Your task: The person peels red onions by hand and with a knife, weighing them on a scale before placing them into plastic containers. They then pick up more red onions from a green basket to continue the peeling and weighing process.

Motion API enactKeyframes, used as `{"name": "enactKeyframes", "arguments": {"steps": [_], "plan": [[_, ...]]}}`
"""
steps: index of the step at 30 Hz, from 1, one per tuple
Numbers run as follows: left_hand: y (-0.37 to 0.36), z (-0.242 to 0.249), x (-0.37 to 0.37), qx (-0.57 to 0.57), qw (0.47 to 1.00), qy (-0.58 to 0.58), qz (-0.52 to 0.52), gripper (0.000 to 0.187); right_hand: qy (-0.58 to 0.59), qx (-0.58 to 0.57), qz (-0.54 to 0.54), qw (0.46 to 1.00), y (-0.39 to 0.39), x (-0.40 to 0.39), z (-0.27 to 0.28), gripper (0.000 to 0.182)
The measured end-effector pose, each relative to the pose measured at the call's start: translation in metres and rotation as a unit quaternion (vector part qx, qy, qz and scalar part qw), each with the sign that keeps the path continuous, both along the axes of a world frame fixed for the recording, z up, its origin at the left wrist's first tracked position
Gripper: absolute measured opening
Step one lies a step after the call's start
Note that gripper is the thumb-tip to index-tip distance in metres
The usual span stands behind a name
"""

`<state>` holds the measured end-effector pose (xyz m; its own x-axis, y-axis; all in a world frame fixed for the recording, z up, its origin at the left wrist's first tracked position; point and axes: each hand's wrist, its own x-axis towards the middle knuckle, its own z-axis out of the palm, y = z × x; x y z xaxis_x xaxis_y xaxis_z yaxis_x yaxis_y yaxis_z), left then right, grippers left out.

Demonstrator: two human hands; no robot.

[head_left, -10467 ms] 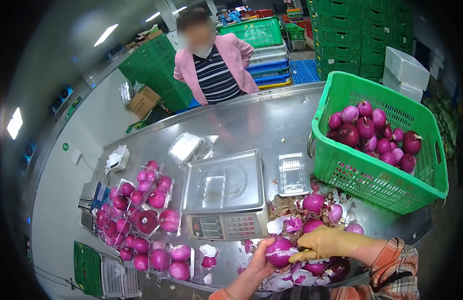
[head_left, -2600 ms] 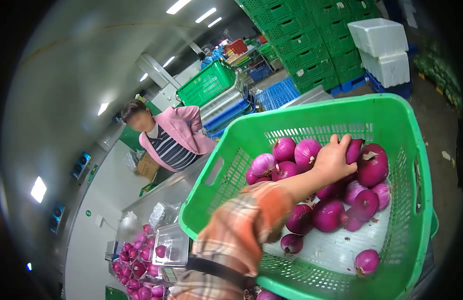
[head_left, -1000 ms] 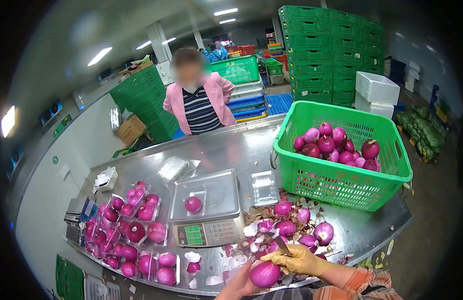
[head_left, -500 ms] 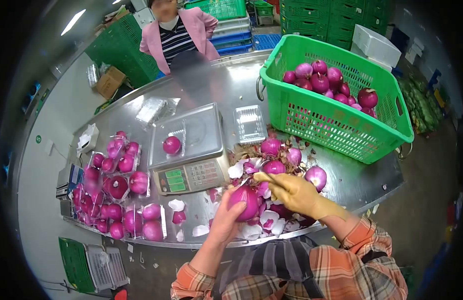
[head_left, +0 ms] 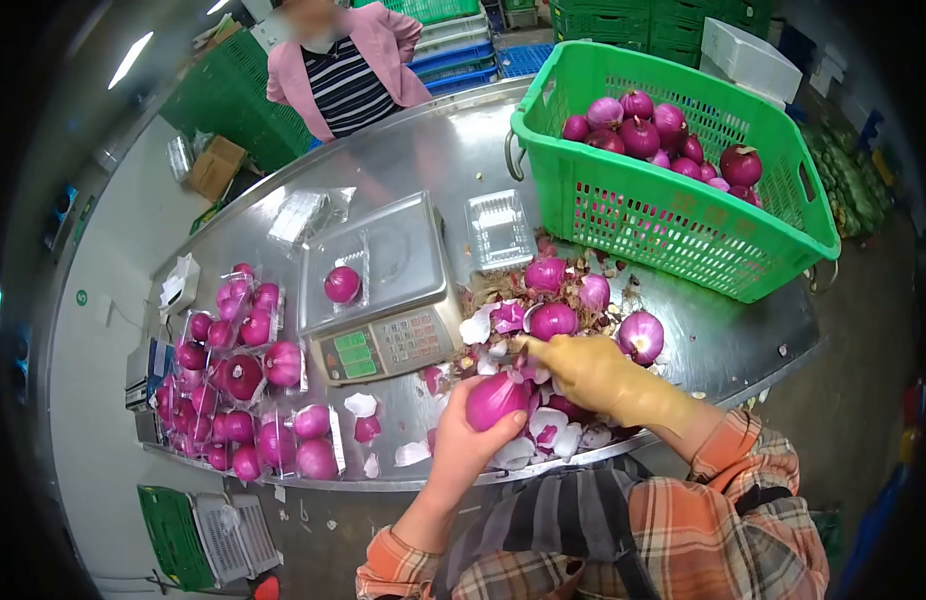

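A peeled red onion (head_left: 496, 402) is in my bare left hand (head_left: 461, 432), its fingers wrapped round the bulb near the table's front edge. My right hand (head_left: 608, 380) wears a yellow glove and is closed just right of that onion, above the heap. Whatever lies in the gloved fingers is hidden. Under and around both hands lie loose onion skins (head_left: 548, 428), roots and several whole onions (head_left: 553, 320). One onion (head_left: 343, 284) in a clear tray rests on the weighing scale (head_left: 403, 240) to the left.
A green crate (head_left: 673, 215) of onions stands at the back right. Packed onions (head_left: 243, 376) in clear trays cover the table's left end. An unfilled clear tray (head_left: 500, 230) lies beyond the scale. Across the metal table (head_left: 463, 150) stands a person in a pink jacket (head_left: 393, 40).
My left hand has turned the onion, tilting its tip to the right. My gloved hand has rotated, so the thin dark tool seen in it earlier is now hidden. The view has shifted slightly.
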<state>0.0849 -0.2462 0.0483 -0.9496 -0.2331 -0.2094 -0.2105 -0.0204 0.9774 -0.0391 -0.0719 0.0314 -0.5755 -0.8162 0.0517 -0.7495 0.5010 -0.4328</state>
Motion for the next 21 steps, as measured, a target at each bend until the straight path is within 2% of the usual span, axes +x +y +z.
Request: {"name": "enactKeyframes", "arguments": {"steps": [1,2,3,4,5,6,7,9,10,11,12,13,14,15,17,18,20,21], "plan": [[-0.001,0.0,-0.002,-0.007,1.0,0.012,-0.002,0.056,-0.017,0.008,-0.022,1.0,0.007,-0.01,-0.013,0.048],[-0.004,-0.001,-0.003,-0.044,0.999,0.022,-0.018,0.06,-0.049,-0.103,-0.044,0.992,0.012,-0.007,-0.03,0.036],[-0.002,-0.002,-0.007,-0.08,0.994,0.074,-0.023,0.062,-0.301,-0.271,-0.083,0.911,0.001,0.005,-0.025,0.033],[0.0,-0.004,-0.008,-0.113,0.986,0.121,-0.029,0.064,-0.441,-0.243,-0.107,0.857,0.006,0.009,-0.01,0.04],[0.002,-0.007,-0.008,-0.145,0.975,0.166,-0.036,0.066,-0.572,-0.211,-0.131,0.782,0.007,0.013,0.021,0.047],[-0.001,-0.015,-0.014,-0.16,0.948,0.26,-0.095,0.07,-0.589,-0.217,-0.134,0.767,0.003,0.016,0.018,0.056],[0.001,-0.014,-0.018,-0.226,0.932,0.266,-0.095,0.072,-0.649,-0.193,-0.132,0.724,0.002,0.015,0.034,0.062],[0.004,-0.009,-0.018,-0.355,0.89,0.269,-0.094,0.077,-0.67,-0.253,-0.1,0.69,0.0,0.012,-0.001,0.062],[0.003,-0.008,-0.015,-0.388,0.891,0.215,-0.095,0.089,-0.679,-0.29,-0.077,0.67,0.004,0.012,0.02,0.06],[0.004,-0.004,-0.012,-0.19,0.964,0.155,-0.098,0.09,-0.642,-0.308,-0.093,0.696,0.001,0.016,0.015,0.06],[0.007,0.0,-0.009,0.016,0.991,0.096,-0.095,0.092,-0.599,-0.325,-0.103,0.724,-0.003,0.019,0.009,0.062],[0.01,0.003,-0.007,0.221,0.971,0.036,-0.088,0.094,-0.554,-0.341,-0.111,0.751,-0.007,0.018,0.008,0.065],[0.012,-0.005,-0.007,0.221,0.969,0.08,-0.074,0.09,-0.568,-0.274,-0.106,0.769,-0.003,0.017,0.026,0.072],[0.008,-0.007,-0.007,0.224,0.971,0.057,-0.061,0.087,-0.495,-0.284,-0.066,0.818,-0.008,0.017,0.025,0.068],[0.001,-0.011,-0.004,0.231,0.972,0.003,-0.039,0.081,-0.4,-0.287,-0.045,0.869,-0.012,0.018,0.016,0.053],[-0.001,-0.026,-0.003,0.13,0.99,0.039,-0.029,0.071,-0.422,-0.284,-0.061,0.859,-0.014,0.019,0.014,0.047],[-0.002,-0.027,0.0,0.145,0.989,0.009,-0.021,0.064,-0.461,-0.277,-0.094,0.838,-0.016,0.017,0.015,0.037],[-0.001,-0.026,0.001,0.152,0.988,-0.005,-0.017,0.061,-0.451,-0.251,-0.105,0.85,-0.016,0.016,0.018,0.033]]}}
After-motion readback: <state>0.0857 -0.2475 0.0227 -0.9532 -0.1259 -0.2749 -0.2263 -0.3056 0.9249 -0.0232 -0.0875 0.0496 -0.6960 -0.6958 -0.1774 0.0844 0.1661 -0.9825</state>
